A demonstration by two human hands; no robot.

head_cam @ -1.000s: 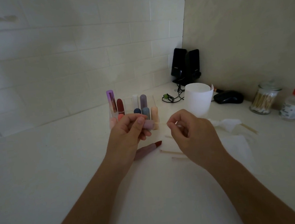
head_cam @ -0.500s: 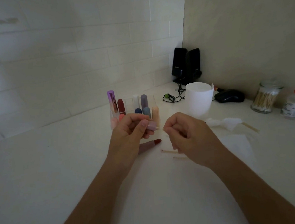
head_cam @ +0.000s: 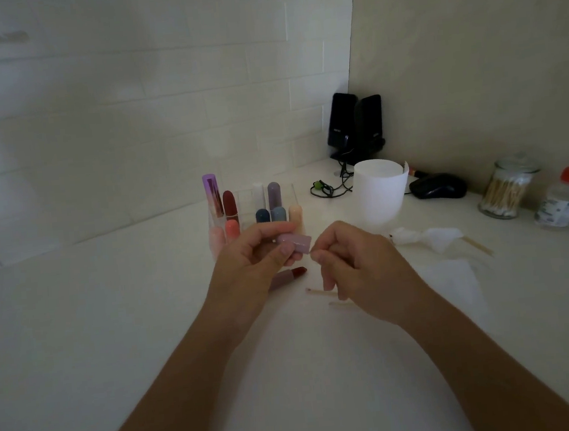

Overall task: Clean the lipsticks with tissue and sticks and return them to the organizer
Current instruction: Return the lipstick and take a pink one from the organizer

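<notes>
Looking down from the head camera, we noted both forearms reaching over a white table [head_cam: 148, 330]; the left hand [head_cam: 256, 264] grasped a mauve lipstick cap [head_cam: 296, 243] between thumb and curled fingers, held above the table with its end turned toward the other hand; the right hand [head_cam: 360, 270] was curled, thumb and forefinger pinched on a thin stick [head_cam: 311, 253] right at the end of the cap, though the stick was almost too fine for us to make out.

Below the left hand an uncapped lipstick [head_cam: 286, 277] lay flat on the table, red tip toward the right; two used sticks [head_cam: 320, 292] lay just beside it, partly under the right hand.

Behind the hands stood the clear organizer [head_cam: 245, 201], holding upright lipsticks in purple, dark red, coral, pink, blue, grey and peach.

To the right we recorded a white cup [head_cam: 380, 189]; a crumpled tissue [head_cam: 426, 235] with another stick [head_cam: 478, 244] just beside it; a flat tissue [head_cam: 453, 276] near the right wrist.

Along the far wall sat black speakers [head_cam: 354, 126], a tangled cable [head_cam: 328, 185], a black mouse [head_cam: 439, 186], a glass jar of swabs [head_cam: 508, 189] and a red-capped bottle [head_cam: 563, 197].
</notes>
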